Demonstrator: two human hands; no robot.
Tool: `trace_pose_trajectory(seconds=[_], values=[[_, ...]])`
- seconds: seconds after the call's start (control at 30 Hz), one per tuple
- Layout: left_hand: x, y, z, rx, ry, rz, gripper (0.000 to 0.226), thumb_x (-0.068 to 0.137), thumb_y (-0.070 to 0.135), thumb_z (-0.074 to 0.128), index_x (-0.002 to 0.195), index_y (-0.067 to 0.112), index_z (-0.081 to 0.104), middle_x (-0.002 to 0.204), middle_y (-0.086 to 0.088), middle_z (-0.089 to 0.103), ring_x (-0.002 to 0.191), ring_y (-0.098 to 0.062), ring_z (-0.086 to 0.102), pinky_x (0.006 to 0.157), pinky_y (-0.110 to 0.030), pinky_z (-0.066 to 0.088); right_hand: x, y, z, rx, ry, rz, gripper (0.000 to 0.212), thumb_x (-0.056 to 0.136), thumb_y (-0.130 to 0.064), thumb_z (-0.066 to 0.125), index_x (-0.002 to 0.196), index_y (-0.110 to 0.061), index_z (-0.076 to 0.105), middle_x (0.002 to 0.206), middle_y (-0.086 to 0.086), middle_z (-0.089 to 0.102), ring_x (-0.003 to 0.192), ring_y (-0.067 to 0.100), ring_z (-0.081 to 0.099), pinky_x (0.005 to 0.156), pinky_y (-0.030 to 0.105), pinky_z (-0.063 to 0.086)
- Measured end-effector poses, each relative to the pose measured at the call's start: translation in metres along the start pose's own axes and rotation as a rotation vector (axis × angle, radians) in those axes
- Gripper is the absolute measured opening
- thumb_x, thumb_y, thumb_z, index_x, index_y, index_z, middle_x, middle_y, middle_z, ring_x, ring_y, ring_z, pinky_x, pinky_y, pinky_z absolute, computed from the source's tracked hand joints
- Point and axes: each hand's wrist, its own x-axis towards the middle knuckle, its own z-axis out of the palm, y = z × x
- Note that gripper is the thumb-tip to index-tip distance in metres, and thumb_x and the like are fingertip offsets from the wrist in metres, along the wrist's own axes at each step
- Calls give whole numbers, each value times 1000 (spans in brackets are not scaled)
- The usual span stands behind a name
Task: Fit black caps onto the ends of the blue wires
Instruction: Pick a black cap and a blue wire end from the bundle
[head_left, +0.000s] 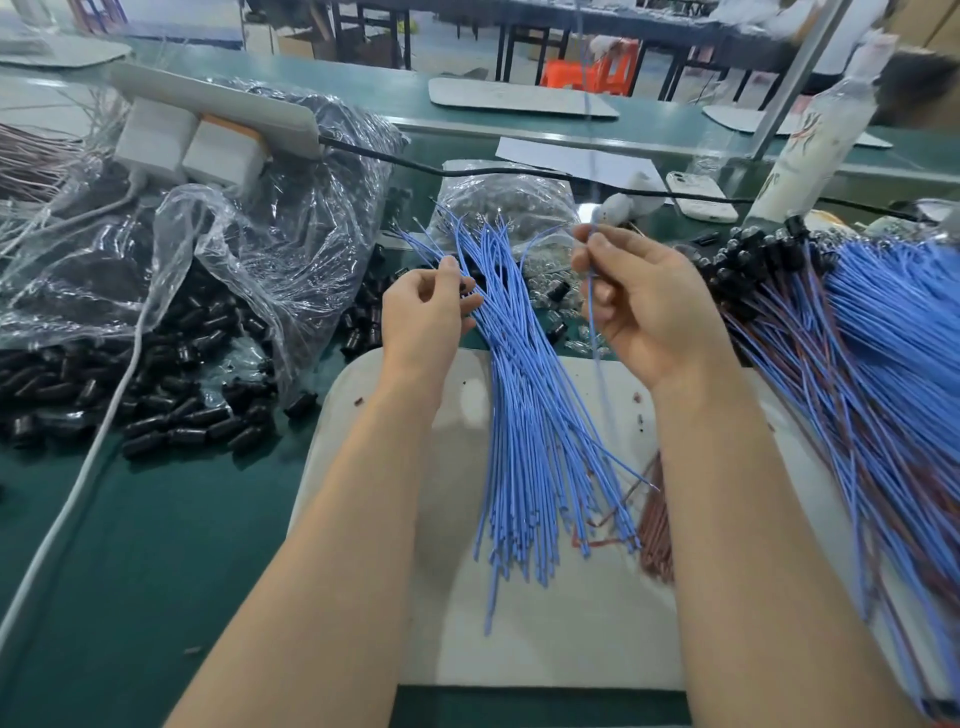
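Blue wires (524, 415) lie fanned in a loose bundle on the white board (519, 649) between the forearms, their far ends bare — this lot looks yet to be capped. A much larger heap (857, 338) to the right already carries black caps (748, 249) at its far ends, so a good share seems done. Loose caps (171, 415) lie spilled on the left. The right hand (644, 306) pinches a single wire (592, 306), raised; the left hand (423, 317) curls at the bundle's far part — whether it holds anything cannot be told.
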Motion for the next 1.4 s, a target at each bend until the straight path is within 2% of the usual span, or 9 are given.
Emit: trace_pose_trajectory(seconds=[0.17,0.27,0.37,0.53,0.73,0.93,1.2,1.3,1.4], values=[[-12,7,10,-24,-322,-61,24,100,30,45,85,14,54,92,-1,73,79,-14,71,67,-26,58,1,18,4,12,436,-185,13,100,-9,44,90,-13,49,70,3,67,49,7,57,49,17,48],[-19,7,13,72,-454,-112,28,102,34,39,84,14,47,59,4,65,42,-9,53,43,-20,44,5,24,1,27,543,-242,13,101,-9,42,90,-14,47,76,7,65,51,8,58,51,19,49],[-16,5,13,85,-431,-98,30,103,33,34,82,14,43,44,12,35,35,-5,26,36,-16,22,5,27,-1,-7,434,-153,13,98,-10,50,87,-16,55,77,3,66,53,6,57,53,18,49],[-18,0,17,152,-319,31,28,103,29,34,80,14,39,53,6,36,34,-2,32,35,-15,29,3,43,7,-449,238,-82,12,94,-9,55,87,-14,63,74,-1,65,51,0,55,52,16,46],[-8,0,7,-39,-97,-92,23,102,30,40,87,13,46,63,1,67,50,-5,63,47,-16,49,2,36,1,-303,462,-226,16,96,-7,53,84,-17,57,69,1,63,50,4,59,53,17,49],[-6,-4,7,-46,-117,-38,3,97,11,52,95,8,52,77,-6,67,58,-4,66,57,-16,52,2,36,3,-221,529,-274,14,96,-7,54,83,-13,56,67,0,64,53,4,62,54,18,51],[-14,-3,11,114,-205,55,12,96,5,50,99,17,49,100,-4,67,78,-3,65,68,-13,52,4,35,1,-228,564,-283,19,99,-10,45,82,-14,54,68,0,63,58,8,61,59,23,51],[-13,-1,8,148,-218,66,15,93,9,58,91,24,56,98,-2,67,83,-15,64,79,-26,55,4,34,2,-112,490,-244,24,97,-2,39,85,-16,55,61,-5,54,56,6,55,61,24,50],[-13,2,7,50,-247,53,11,91,10,61,93,21,62,85,2,64,73,-8,61,70,-18,53,4,34,7,19,333,-171,27,93,4,40,87,-15,58,53,-7,46,49,7,43,48,20,40]])
